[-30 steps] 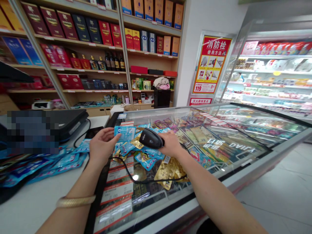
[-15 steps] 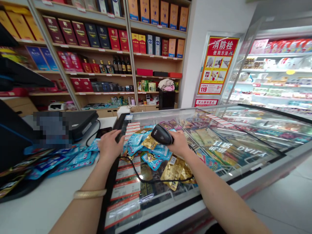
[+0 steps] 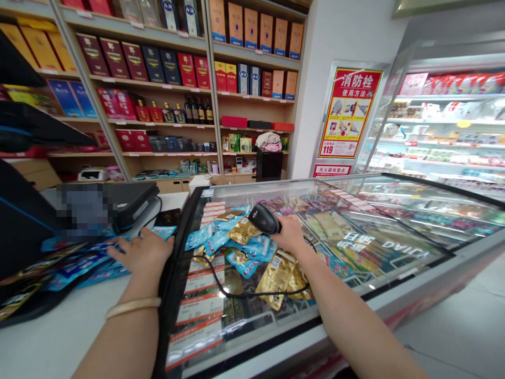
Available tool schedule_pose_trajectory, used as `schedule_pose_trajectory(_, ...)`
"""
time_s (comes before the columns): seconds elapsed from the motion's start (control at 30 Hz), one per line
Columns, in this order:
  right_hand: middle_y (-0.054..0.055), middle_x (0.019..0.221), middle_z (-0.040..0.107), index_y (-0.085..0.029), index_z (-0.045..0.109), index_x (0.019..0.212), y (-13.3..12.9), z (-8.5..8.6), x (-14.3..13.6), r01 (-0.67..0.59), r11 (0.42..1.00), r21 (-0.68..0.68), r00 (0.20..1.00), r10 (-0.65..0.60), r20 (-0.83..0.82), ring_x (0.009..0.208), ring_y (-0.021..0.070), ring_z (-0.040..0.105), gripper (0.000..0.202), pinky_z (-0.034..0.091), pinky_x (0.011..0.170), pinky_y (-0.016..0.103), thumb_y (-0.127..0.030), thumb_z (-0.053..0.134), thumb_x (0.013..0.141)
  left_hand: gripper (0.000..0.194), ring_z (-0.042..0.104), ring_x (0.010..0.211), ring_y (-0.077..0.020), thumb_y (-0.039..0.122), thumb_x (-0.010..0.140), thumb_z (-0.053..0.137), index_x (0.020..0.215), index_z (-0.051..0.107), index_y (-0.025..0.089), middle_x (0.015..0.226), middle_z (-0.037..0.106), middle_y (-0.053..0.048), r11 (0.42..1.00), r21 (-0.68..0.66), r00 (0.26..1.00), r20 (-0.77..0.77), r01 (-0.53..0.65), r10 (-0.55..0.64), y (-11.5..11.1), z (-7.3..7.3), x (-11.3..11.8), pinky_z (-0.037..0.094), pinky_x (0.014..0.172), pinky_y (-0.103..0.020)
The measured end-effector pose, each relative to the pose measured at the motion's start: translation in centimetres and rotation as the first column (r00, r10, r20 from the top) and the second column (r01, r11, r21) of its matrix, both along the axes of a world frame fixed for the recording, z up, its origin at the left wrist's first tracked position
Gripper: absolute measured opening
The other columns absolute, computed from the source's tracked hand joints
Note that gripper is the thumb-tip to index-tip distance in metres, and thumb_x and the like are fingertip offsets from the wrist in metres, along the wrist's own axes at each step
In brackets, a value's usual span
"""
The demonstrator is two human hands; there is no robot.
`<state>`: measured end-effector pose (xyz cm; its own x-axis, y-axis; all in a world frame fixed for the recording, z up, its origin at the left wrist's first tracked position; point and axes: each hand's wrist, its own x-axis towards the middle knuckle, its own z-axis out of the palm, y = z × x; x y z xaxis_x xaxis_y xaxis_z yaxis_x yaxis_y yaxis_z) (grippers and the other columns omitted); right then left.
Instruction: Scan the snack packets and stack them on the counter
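Note:
My right hand point(image 3: 291, 234) is wrapped round the handle of a black barcode scanner point(image 3: 263, 218), above a pile of blue snack packets point(image 3: 215, 241) and gold packets point(image 3: 278, 276) on the freezer's glass top. The scanner's black cable point(image 3: 244, 295) loops across the glass. On the left, my left hand point(image 3: 144, 251) reaches over more blue packets point(image 3: 89, 266) on the white counter, its fingers spread. Another blue packet point(image 3: 164, 230) shows just beyond that hand. Part of the counter pile is hidden beneath my fingers.
A glass-topped freezer point(image 3: 394, 273) with a dark frame runs off to the right. Black checkout equipment point(image 3: 136, 202) stands on the counter point(image 3: 51, 342) at left. Shelves of boxes and bottles point(image 3: 189, 110) line the back wall. A lit fridge point(image 3: 445, 123) is at right.
My left hand has moved left, from the edge of the packet pile on the glass to the packets on the counter. My right hand keeps hold of the barcode scanner, nearly still.

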<state>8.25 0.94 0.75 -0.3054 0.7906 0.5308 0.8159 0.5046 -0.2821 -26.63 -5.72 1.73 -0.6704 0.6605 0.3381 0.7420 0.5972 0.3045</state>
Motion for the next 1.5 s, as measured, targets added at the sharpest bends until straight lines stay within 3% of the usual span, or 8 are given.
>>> schedule_pose_trajectory(0.17,0.006,0.086,0.077,-0.023,0.071,0.094,0.1,0.1,0.1,0.013,1.000,-0.002,1.000,-0.013,0.014,0.084,0.0247,0.068,0.023,0.036,0.079,0.031,-0.030,0.070,0.072,0.060,0.040,0.135,-0.0493,0.049,0.078,0.053,0.119,0.058,0.005,0.123,0.061,-0.032,0.994,-0.094,0.998,-0.025,-0.052,0.049,-0.5,0.9,0.7,0.028,0.105,-0.068)
schedule_pose_trajectory(0.27,0.006,0.086,0.077,-0.023,0.072,0.096,0.1,0.1,0.1,0.007,1.000,-0.003,1.000,-0.007,0.001,0.084,0.0250,0.069,0.024,0.036,0.078,0.031,-0.032,0.069,0.073,0.069,0.048,0.128,-0.0458,0.056,0.077,0.056,0.126,0.055,0.008,0.127,0.060,-0.028,0.998,-0.021,0.998,-0.014,-0.056,0.056,-0.6,1.7,1.1,0.035,0.103,-0.063)
schedule_pose_trajectory(0.33,0.006,0.087,0.077,-0.023,0.071,0.097,0.2,0.2,0.2,0.003,1.000,0.004,1.000,-0.003,-0.011,0.084,0.0249,0.069,0.025,0.036,0.077,0.031,-0.033,0.069,0.074,0.077,0.052,0.125,-0.0434,0.058,0.073,0.061,0.131,0.051,0.008,0.130,0.058,-0.027,0.989,0.150,1.000,0.021,0.008,-0.012,-0.5,2.2,1.4,0.043,0.100,-0.057)
schedule_pose_trajectory(0.47,0.006,0.087,0.077,-0.022,0.071,0.096,0.4,0.2,0.5,0.027,0.999,0.023,0.999,-0.026,-0.032,0.084,0.0249,0.069,0.026,0.037,0.077,0.030,-0.032,0.069,0.073,0.075,0.062,0.107,-0.0357,0.063,0.070,0.064,0.125,0.055,0.012,0.117,0.063,-0.018,0.876,0.469,0.975,0.120,0.112,-0.189,-0.2,2.5,2.4,0.051,0.092,-0.048)
schedule_pose_trajectory(0.6,0.005,0.087,0.076,-0.022,0.070,0.095,0.7,0.4,1.0,0.044,0.998,0.048,0.997,-0.040,-0.068,0.085,0.0247,0.068,0.025,0.038,0.079,0.030,-0.030,0.069,0.072,0.067,0.063,0.075,-0.0261,0.062,0.069,0.067,0.118,0.062,0.017,0.082,0.064,-0.006,0.825,0.523,0.915,0.191,0.213,-0.357,-0.1,2.3,4.2,0.055,0.076,-0.043)
schedule_pose_trajectory(0.73,0.005,0.088,0.076,-0.022,0.070,0.095,0.8,0.6,1.4,0.021,0.998,0.056,0.997,-0.016,-0.081,0.084,0.0242,0.068,0.025,0.038,0.080,0.031,-0.030,0.070,0.071,0.054,0.064,0.088,-0.0246,0.056,0.074,0.064,0.112,0.066,0.019,0.108,0.065,-0.011,0.713,0.592,0.851,0.086,0.375,-0.518,0.5,1.8,5.2,0.055,0.081,-0.040)
schedule_pose_trajectory(1.1,0.002,0.083,0.075,-0.021,0.067,0.087,0.0,0.9,0.7,-0.181,0.982,0.054,0.983,0.182,-0.007,0.079,0.0201,0.064,0.019,0.032,0.080,0.031,-0.032,0.070,0.072,0.052,0.061,0.099,-0.0259,0.032,0.079,0.052,0.129,0.057,0.018,0.109,0.060,-0.011,0.602,0.401,0.689,-0.113,0.691,-0.716,1.0,1.7,6.3,0.051,0.093,-0.040)
schedule_pose_trajectory(1.5,0.001,0.089,0.075,-0.024,0.069,0.097,-1.3,1.5,-0.5,-0.228,0.974,0.012,0.971,0.226,0.073,0.089,0.0214,0.067,0.028,0.031,0.085,0.032,-0.027,0.071,0.069,0.054,0.061,0.104,-0.0280,0.031,0.081,0.049,0.134,0.054,0.018,0.114,0.059,-0.011,0.563,0.294,0.626,-0.200,0.772,-0.754,0.8,1.6,7.0,0.050,0.093,-0.041)
